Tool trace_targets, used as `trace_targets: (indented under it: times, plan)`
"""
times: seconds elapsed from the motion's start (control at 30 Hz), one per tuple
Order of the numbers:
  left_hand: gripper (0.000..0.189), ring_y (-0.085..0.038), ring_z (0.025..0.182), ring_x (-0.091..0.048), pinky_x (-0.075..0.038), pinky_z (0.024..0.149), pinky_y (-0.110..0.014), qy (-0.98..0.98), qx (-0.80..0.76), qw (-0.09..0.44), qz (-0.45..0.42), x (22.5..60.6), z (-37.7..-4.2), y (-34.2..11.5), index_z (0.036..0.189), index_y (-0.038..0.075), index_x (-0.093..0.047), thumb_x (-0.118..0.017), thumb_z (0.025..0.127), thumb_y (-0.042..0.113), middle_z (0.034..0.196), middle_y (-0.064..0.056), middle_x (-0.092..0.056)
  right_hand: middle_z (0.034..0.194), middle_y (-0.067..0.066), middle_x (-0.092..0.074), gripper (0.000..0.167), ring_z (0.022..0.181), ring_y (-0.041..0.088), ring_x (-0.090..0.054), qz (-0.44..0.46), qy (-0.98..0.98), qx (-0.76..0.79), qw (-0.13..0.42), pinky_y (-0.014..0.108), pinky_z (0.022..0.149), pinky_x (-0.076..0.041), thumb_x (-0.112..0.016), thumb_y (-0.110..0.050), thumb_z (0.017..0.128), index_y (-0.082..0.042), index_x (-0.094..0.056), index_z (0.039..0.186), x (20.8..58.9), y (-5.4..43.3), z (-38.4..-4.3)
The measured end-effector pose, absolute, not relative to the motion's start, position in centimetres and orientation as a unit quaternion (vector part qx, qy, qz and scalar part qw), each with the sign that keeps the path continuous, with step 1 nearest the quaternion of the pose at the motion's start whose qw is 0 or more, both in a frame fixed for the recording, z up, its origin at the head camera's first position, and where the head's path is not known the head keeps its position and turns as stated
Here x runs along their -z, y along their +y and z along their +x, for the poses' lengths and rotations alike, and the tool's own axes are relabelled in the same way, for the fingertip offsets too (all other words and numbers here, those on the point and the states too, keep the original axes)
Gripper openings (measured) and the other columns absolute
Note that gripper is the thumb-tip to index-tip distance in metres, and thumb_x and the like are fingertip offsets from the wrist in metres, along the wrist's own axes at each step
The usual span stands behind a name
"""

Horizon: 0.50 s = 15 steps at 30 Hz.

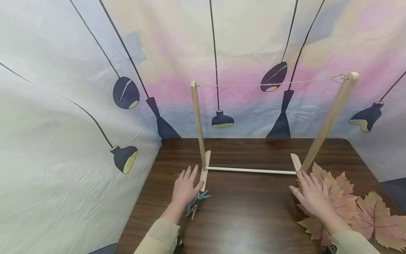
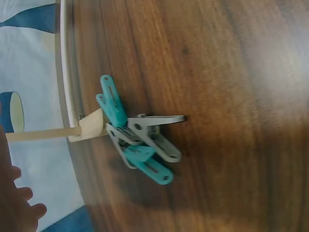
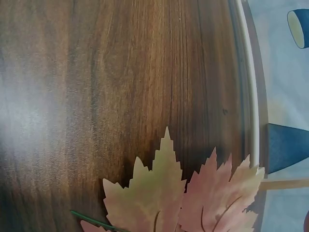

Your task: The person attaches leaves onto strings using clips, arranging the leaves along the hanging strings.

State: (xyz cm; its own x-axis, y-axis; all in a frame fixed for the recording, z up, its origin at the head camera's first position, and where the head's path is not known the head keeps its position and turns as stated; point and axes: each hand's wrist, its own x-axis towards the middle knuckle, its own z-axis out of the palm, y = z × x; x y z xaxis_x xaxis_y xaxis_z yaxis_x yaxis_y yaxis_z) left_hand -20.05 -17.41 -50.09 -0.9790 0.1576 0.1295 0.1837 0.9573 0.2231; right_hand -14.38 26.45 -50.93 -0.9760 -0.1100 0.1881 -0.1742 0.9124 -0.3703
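A dark brown wood-grain worktop (image 1: 241,222) with rounded far corners fills the lower middle, a pale patch of glare on its near part. Behind it and down the left side hangs a creased fabric backdrop (image 1: 63,183), washed in cream, pink and blue and printed with dark pendant lamps (image 1: 222,119) on long black cords. A wooden frame (image 1: 328,121) stands toward the back of the worktop: two posts on flat feet, a white rod (image 1: 250,170) joining them low down, and a thin string (image 1: 241,85) stretched between their tops. The left hand (image 1: 186,187) is beside the left post, its grip spread with fingers extended; the right hand (image 1: 313,195) is at the base of the right post, its grip likewise spread, above some of the leaves. Whether either touches the wood, I cannot tell. Teal and grey clothespins (image 2: 144,133) lie heaped by the near end of the left foot. Overlapping pink and yellow-green artificial maple leaves (image 1: 374,220) cover the worktop's right side, and a green stem (image 3: 94,220) pokes out at their edge.
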Motion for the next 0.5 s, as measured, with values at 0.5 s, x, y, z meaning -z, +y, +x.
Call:
trace_targets:
  times: [0.5]
  plan:
    - [0.068,-0.040,0.122,-0.043,-0.037,0.094,-0.057,-0.975,0.218,0.041,-0.021,54.2,-18.8,-19.0,0.142,0.008,-0.037,-0.061,0.088,0.043,0.137,-0.020,-0.044,0.140,0.036,-0.025,0.070,0.129,0.054,-0.017,0.042,-0.967,-0.244,0.061,0.075,0.092,-0.004,-0.039,-0.045,0.099,0.005,-0.022,0.144,52.0,27.1,-13.7]
